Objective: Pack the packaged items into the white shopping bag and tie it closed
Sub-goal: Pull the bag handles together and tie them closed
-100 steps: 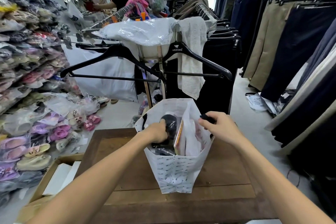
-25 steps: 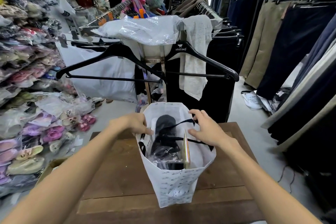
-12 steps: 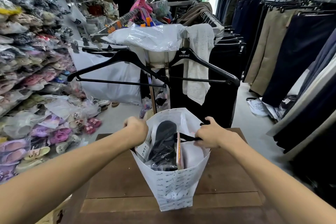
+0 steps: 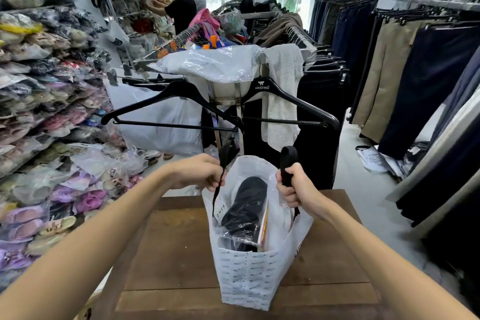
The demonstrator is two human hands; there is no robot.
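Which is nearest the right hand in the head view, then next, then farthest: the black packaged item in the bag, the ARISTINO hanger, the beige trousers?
From the right hand:
1. Black packaged item, inside the bag, just left.
2. ARISTINO hanger, on the rack above.
3. Beige trousers, far upper right.

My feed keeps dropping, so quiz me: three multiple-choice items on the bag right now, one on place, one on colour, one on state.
1. Where does the white bag stand?
A. on the wooden table
B. on the floor
C. on a hanger

2. What colour are the bag's straps?
A. white
B. black
C. red

3. How is the bag's mouth?
A. tied shut
B. open
C. taped

Answers:
1 A: its base rests on the wooden table.
2 B: the left hand and the right hand each hold a black strap.
3 B: a packaged black item shows inside.
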